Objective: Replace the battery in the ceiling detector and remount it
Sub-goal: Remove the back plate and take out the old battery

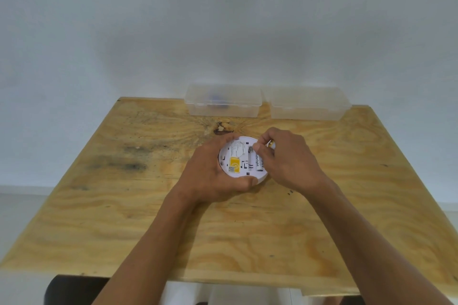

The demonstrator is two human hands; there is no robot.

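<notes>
A round white detector (239, 159) lies back side up over the middle of the plywood table (124, 205), showing a yellow sticker and printed labels. My left hand (210, 176) grips its rim from the left, thumb on the near edge. A white battery (256, 163) with black lettering lies in the open compartment on the detector's right half. My right hand (287, 158) has its fingers curled over the battery's far end, with fingertips on it. A small yellowish object (271, 143) peeks out behind the right fingers; I cannot tell what it is.
Two clear plastic boxes stand at the table's far edge: the left box (223, 103) holds something blue, the right box (309, 104) looks empty. A dark knot (223, 127) marks the wood just beyond the detector. A white wall rises behind.
</notes>
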